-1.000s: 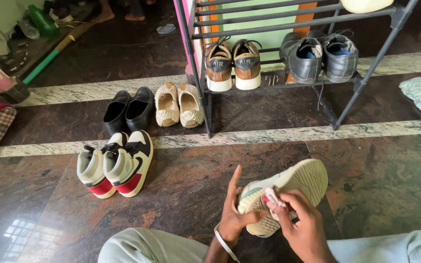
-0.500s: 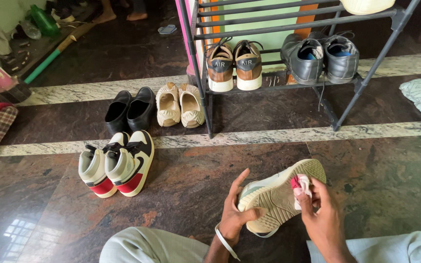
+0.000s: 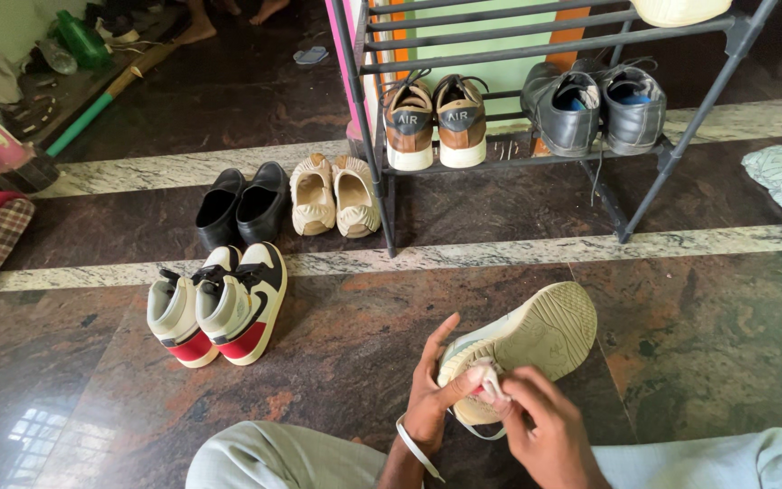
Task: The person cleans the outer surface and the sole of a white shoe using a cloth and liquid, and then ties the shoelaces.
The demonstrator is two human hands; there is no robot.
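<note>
two shoe pairs (image 3: 513, 113) on rack (image 3: 681, 136)

shoe rack (image 3: 681, 145), black loafers (image 3: 240, 205), high-top sneakers (image 3: 219, 303)

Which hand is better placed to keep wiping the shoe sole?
Right, probably. The right hand pinches the small cloth against the sole of the pale shoe, near its closer end. The left hand grips that end, steadying the shoe, so it is not free to wipe.
</note>
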